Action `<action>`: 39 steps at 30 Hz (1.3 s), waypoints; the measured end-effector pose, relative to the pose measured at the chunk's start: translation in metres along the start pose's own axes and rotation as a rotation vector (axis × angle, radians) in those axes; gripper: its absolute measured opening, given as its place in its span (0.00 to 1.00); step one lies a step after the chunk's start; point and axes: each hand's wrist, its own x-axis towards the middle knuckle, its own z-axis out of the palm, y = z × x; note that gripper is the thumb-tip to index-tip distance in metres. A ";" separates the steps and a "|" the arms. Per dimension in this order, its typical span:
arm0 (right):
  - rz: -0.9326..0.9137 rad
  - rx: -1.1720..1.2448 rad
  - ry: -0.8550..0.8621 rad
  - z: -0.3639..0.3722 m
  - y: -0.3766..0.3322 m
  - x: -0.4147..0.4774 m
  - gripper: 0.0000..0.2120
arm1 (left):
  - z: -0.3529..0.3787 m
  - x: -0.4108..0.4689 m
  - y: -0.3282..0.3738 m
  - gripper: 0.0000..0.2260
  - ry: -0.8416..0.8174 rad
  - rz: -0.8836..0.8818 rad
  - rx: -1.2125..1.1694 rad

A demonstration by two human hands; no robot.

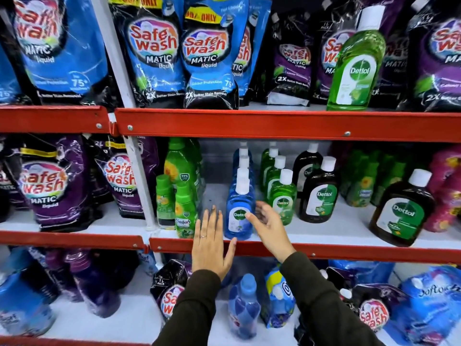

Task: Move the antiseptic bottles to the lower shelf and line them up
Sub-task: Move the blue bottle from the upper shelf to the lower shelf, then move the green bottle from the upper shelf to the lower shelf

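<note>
flanking blue bottle point(239, 216): left hand point(212, 243), right hand point(269, 228).

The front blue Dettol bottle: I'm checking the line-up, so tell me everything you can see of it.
The front blue bottle is clear blue plastic with blue liquid, a white cap and a white-and-blue Dettol label. It stands upright at the middle shelf's front edge, heading a row of the same bottles. The right hand's thumb touches its label; the left hand is flat beside it.

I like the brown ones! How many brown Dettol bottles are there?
3, all on the middle shelf: one at the right front, one in the middle, one behind it. More may be hidden.
</note>
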 end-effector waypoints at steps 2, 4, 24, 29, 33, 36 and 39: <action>-0.016 -0.004 -0.006 0.002 0.001 0.002 0.14 | 0.001 0.000 0.000 0.34 0.006 0.002 -0.004; -0.033 -0.022 -0.014 0.004 0.002 0.002 0.16 | 0.001 -0.001 0.000 0.34 0.011 0.003 -0.007; -0.456 -0.602 0.306 -0.019 -0.023 -0.034 0.17 | -0.033 0.004 0.017 0.31 0.187 -0.040 -0.277; -0.606 -0.711 0.476 -0.045 -0.054 -0.038 0.15 | -0.076 0.046 0.056 0.29 0.341 0.080 -0.263; -0.696 -0.740 0.612 -0.079 -0.095 -0.028 0.15 | -0.114 0.093 0.095 0.29 0.479 0.138 -0.212; -0.708 -0.717 0.709 -0.108 -0.134 -0.016 0.15 | -0.140 0.128 0.119 0.29 0.557 0.158 -0.209; -0.738 -0.719 0.796 -0.134 -0.170 0.000 0.16 | -0.157 0.158 0.134 0.29 0.589 0.173 -0.177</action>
